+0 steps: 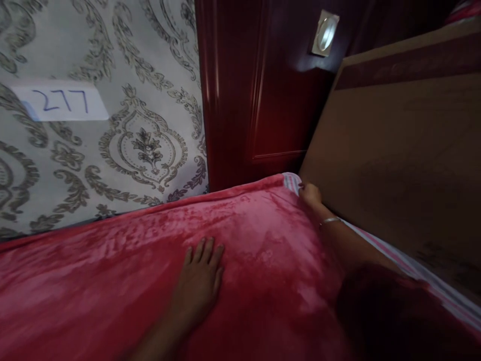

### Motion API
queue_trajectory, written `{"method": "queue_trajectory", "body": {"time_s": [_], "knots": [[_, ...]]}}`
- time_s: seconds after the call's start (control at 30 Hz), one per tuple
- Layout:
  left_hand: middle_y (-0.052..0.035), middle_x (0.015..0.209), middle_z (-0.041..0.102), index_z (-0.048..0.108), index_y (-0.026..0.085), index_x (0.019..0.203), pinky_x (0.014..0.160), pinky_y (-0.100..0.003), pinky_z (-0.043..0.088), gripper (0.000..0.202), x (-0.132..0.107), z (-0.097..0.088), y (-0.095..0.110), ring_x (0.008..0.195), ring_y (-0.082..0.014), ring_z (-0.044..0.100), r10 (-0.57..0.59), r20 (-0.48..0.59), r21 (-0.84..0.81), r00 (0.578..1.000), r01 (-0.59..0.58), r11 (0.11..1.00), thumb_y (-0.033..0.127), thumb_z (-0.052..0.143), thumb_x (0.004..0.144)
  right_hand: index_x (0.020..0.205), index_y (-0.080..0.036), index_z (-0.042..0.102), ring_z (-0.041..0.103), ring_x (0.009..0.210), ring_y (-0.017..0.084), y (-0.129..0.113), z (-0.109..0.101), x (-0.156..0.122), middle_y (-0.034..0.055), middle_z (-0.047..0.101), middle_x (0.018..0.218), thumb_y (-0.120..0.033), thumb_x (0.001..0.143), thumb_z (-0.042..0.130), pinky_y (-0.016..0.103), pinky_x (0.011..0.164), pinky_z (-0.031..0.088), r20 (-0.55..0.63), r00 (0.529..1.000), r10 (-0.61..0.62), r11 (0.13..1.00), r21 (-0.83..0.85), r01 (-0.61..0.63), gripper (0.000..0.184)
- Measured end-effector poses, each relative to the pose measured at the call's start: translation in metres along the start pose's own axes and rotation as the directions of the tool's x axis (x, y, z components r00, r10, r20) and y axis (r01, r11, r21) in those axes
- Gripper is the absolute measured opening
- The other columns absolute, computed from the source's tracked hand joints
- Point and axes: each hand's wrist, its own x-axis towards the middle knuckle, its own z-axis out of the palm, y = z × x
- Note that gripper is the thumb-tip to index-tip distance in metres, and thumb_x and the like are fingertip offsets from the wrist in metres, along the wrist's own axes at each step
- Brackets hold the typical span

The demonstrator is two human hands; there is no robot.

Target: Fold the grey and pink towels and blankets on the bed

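Note:
A plush red blanket [112,271] covers the bed across the lower part of the view. My left hand [201,278] lies flat on it near the middle, fingers stretched out. My right hand [310,194] reaches to the blanket's far corner, fingers curled on the edge where a pink striped sheet [291,180] shows underneath. A thin bangle [330,220] sits on that wrist.
A large cardboard box [394,165] leans along the right side of the bed. A dark red wooden panel [255,100] stands behind the corner, with a small metal fitting [325,34]. Patterned wallpaper [143,140] with a paper label reading 277 [62,102] fills the left.

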Motion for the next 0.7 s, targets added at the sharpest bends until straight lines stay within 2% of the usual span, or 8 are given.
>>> {"method": "queue_trajectory", "body": {"time_s": [0.07, 0.13, 0.23, 0.33, 0.43, 0.53, 0.63, 0.7], "knots": [[-0.0139, 0.162, 0.034, 0.047, 0.023, 0.152, 0.119, -0.065, 0.029, 0.052, 0.001, -0.002, 0.001, 0.151, -0.0370, 0.030, 0.006, -0.002, 0.012, 1.000, -0.006, 1.000, 0.032, 0.038, 0.101, 0.125, -0.008, 0.070, 0.066, 0.109, 0.031, 0.027, -0.020, -0.019, 0.0231, 0.068, 0.123, -0.025, 0.097, 0.050, 0.032, 0.083, 0.049, 0.060, 0.997, 0.039, 0.996, -0.082, -0.034, 0.038], [-0.0137, 0.162, 0.035, 0.047, 0.022, 0.152, 0.119, -0.063, 0.029, 0.052, 0.003, -0.004, 0.001, 0.151, -0.0359, 0.031, 0.004, -0.004, 0.034, 1.000, -0.004, 0.999, 0.031, 0.038, 0.101, 0.113, -0.007, 0.075, 0.067, 0.108, 0.034, 0.054, -0.035, -0.041, 0.0258, 0.069, 0.119, -0.030, 0.097, 0.052, 0.034, 0.081, 0.049, 0.112, 0.991, 0.075, 0.987, -0.148, -0.058, 0.037], [-0.0134, 0.160, 0.039, 0.050, 0.023, 0.150, 0.119, -0.061, 0.029, 0.051, 0.005, -0.005, 0.000, 0.150, -0.0345, 0.033, -0.004, -0.031, 0.051, 1.000, 0.006, 0.999, 0.031, 0.039, 0.101, 0.104, -0.011, 0.078, 0.069, 0.103, 0.029, 0.086, -0.050, -0.067, 0.0211, 0.072, 0.113, -0.035, 0.094, 0.057, 0.030, 0.078, 0.049, 0.174, 0.980, 0.096, 0.979, -0.194, -0.062, 0.034], [-0.0139, 0.159, 0.040, 0.051, 0.022, 0.149, 0.118, -0.060, 0.032, 0.051, 0.007, -0.006, -0.001, 0.149, -0.0347, 0.035, 0.011, -0.049, 0.056, 0.999, -0.009, 0.998, 0.032, 0.038, 0.101, 0.095, -0.014, 0.079, 0.069, 0.092, 0.022, 0.101, -0.062, -0.081, 0.0133, 0.075, 0.100, -0.035, 0.088, 0.067, 0.023, 0.071, 0.047, 0.245, 0.965, 0.092, 0.982, -0.184, -0.046, 0.026], [-0.0145, 0.160, 0.039, 0.049, 0.020, 0.151, 0.118, -0.059, 0.031, 0.053, 0.008, -0.009, 0.000, 0.149, -0.0348, 0.035, 0.016, -0.030, 0.083, 0.999, -0.013, 0.996, 0.031, 0.036, 0.100, 0.091, -0.013, 0.077, 0.068, 0.081, 0.018, 0.106, -0.073, -0.090, 0.0080, 0.076, 0.091, -0.027, 0.084, 0.069, 0.021, 0.065, 0.046, 0.295, 0.951, 0.092, 0.988, -0.145, -0.050, 0.018], [-0.0152, 0.161, 0.037, 0.047, 0.019, 0.152, 0.119, -0.058, 0.030, 0.054, 0.007, -0.011, 0.001, 0.150, -0.0348, 0.033, 0.005, 0.002, 0.104, 1.000, -0.005, 0.995, 0.029, 0.034, 0.100, 0.099, -0.013, 0.076, 0.068, 0.082, 0.017, 0.108, -0.078, -0.096, 0.0068, 0.075, 0.091, -0.024, 0.086, 0.066, 0.021, 0.066, 0.047, 0.256, 0.963, 0.087, 0.993, -0.105, -0.062, 0.020], [-0.0160, 0.161, 0.037, 0.047, 0.018, 0.152, 0.118, -0.059, 0.031, 0.055, 0.007, -0.010, 0.000, 0.150, -0.0354, 0.033, 0.015, -0.007, 0.097, 1.000, -0.014, 0.995, 0.030, 0.033, 0.100, 0.114, -0.013, 0.072, 0.067, 0.101, 0.021, 0.108, -0.072, -0.099, 0.0141, 0.073, 0.109, -0.025, 0.092, 0.059, 0.023, 0.078, 0.048, 0.123, 0.987, 0.100, 0.991, -0.104, -0.087, 0.029], [-0.0163, 0.160, 0.039, 0.048, 0.018, 0.151, 0.117, -0.060, 0.032, 0.055, 0.008, -0.009, 0.000, 0.149, -0.0355, 0.035, 0.025, -0.033, 0.087, 0.999, -0.022, 0.996, 0.031, 0.033, 0.100, 0.114, -0.013, 0.072, 0.066, 0.109, 0.025, 0.108, -0.065, -0.099, 0.0187, 0.070, 0.115, -0.026, 0.092, 0.059, 0.026, 0.085, 0.048, 0.071, 0.989, 0.128, 0.987, -0.110, -0.120, 0.029]]}}
